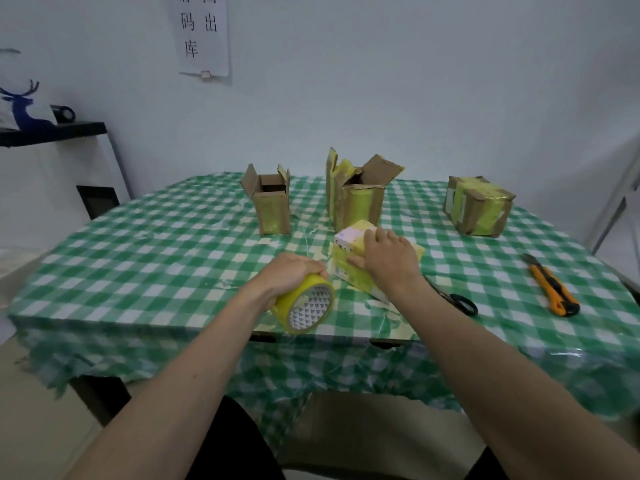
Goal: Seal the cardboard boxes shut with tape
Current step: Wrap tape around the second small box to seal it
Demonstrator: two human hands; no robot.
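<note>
Your left hand [289,271] is gripping the round yellow tape roll [306,304]; your right hand [388,259] is pressing flat, fingers straight, on the tape-glossed rectangular box [349,268].

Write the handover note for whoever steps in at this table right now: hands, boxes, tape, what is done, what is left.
Left hand: its grip is curled round the yellow tape roll at the table's near edge.
Right hand: flat, fingers straight, pressing on the small box in front, which already carries yellow tape.
Taped box at far right looks closed and sealed.
Tall box at centre back and open box at back left both have flaps up: still to close and tape.
Scissors and orange utility knife lie to the right, untouched.
Left: finish the small box, then the two open ones.
</note>
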